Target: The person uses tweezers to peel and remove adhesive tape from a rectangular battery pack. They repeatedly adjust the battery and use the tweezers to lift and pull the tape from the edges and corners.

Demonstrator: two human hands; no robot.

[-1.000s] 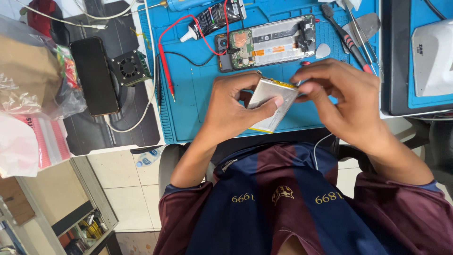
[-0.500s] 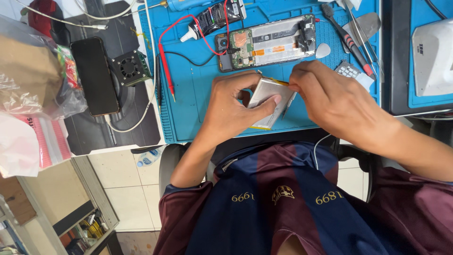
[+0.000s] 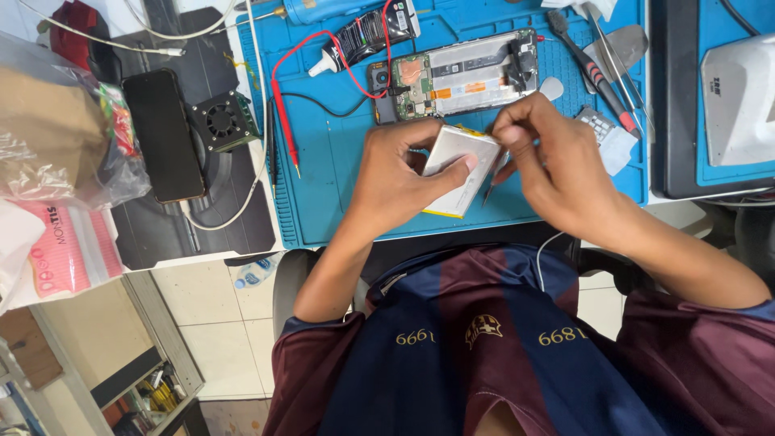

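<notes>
A blue rubber work mat (image 3: 339,186) covers the bench, above pale floor tiles. Just below the opened phone with its exposed circuit board (image 3: 456,77), the left hand (image 3: 395,173) clasps a flat silver battery pack (image 3: 462,165) over the mat, while the right hand (image 3: 549,165) pinches tightly at its upper edge.

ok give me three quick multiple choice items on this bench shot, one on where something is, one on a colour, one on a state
1. Where does the opened phone lie?
A. on the blue mat, beyond the hands
B. on the floor
C. on the black phone

2. What colour is the work mat?
A. green
B. blue
C. white

3. How is the flat silver battery pack held?
A. lying untouched
B. in the left hand, right hand working its edge with a thin tool
C. in the right hand alone

Answers: 1 A, it lies on the mat above both hands; 2 B, the mat is plainly blue; 3 B, left fingers grip the pack.
</notes>
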